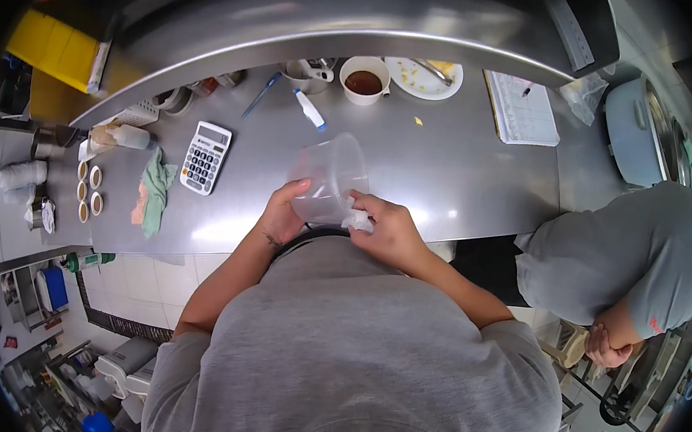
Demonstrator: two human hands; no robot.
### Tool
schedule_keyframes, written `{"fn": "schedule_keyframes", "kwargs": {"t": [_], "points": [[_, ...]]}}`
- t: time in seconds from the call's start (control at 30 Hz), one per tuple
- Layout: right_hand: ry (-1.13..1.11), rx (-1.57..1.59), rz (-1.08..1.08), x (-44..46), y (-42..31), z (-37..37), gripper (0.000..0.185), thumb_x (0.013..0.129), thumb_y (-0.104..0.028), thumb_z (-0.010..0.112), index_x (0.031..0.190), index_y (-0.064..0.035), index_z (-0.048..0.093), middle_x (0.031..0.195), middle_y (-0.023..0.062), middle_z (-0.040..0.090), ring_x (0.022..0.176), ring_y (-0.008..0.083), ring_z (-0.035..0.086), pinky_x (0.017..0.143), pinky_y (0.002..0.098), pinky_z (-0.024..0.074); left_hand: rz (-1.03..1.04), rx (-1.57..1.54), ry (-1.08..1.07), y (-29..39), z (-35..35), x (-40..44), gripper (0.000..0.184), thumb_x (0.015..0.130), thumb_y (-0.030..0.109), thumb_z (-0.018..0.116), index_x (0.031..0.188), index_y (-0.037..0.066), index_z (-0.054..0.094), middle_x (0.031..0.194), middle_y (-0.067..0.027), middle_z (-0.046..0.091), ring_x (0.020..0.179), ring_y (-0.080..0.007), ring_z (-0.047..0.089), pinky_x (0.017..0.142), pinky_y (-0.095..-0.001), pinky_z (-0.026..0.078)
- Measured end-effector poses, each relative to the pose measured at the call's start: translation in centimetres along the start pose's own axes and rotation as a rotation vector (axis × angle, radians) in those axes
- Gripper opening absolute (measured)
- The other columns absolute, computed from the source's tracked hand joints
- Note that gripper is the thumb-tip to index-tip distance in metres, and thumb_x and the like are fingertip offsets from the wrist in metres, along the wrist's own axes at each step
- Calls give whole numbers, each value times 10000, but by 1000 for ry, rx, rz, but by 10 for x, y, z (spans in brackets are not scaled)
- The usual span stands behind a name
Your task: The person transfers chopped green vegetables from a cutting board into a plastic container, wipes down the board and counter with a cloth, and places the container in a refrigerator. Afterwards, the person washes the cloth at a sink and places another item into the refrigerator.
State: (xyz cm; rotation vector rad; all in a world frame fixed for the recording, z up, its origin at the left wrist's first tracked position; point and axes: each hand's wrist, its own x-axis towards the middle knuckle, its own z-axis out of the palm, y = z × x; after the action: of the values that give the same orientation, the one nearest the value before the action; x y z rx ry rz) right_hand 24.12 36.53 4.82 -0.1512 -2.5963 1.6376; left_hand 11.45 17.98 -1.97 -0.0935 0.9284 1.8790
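A clear plastic tub [331,178] is tilted on its side just above the near edge of the steel counter. My left hand [285,211] grips it from the left, thumb against its wall and the other fingers hidden behind or below. On the right, my right hand [390,230] is closed around a crumpled white paper towel [356,217], pressed at the tub's side near its base. A white marker [310,110] lies beyond the tub, and a white calculator [205,158] sits to its left.
On the steel counter [465,177] stand a white bowl of brown liquid [364,82], a plate with yellow scraps [424,79], a notebook [520,108], a green cloth [156,187] and several small cups [96,178]. A shelf [337,38] overhangs the back. A co-worker [631,249] stands close on the right.
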Motion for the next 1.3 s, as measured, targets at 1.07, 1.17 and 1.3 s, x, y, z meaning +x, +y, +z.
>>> {"fn": "schedule_keyframes", "kwargs": {"t": [1.07,1.17,1.3], "points": [[520,-239,67,181,72,-100,411,766,-33,640,1134,-23,459,1053,188,599,883,315,631,784,378,500,334,-413,-91,62,10,-66,974,698,756,556,1469,262,225,1497,-188,234,1331,-459,279,970,-589,374],[406,-26,-140,137,12,-28,419,747,-24,707,1059,-82,433,1038,145,566,929,238,579,797,359,484,251,-450,14,44,-6,-58,887,745,750,495,1444,249,278,1462,-171,303,1315,-464,301,992,-624,319],[260,-507,-671,116,-53,15,382,753,-74,692,1094,-68,522,1046,138,570,947,320,565,802,395,480,128,-337,-16,34,13,-44,853,765,759,447,1439,261,289,1441,-160,330,1304,-444,330,1013,-618,299]]}}
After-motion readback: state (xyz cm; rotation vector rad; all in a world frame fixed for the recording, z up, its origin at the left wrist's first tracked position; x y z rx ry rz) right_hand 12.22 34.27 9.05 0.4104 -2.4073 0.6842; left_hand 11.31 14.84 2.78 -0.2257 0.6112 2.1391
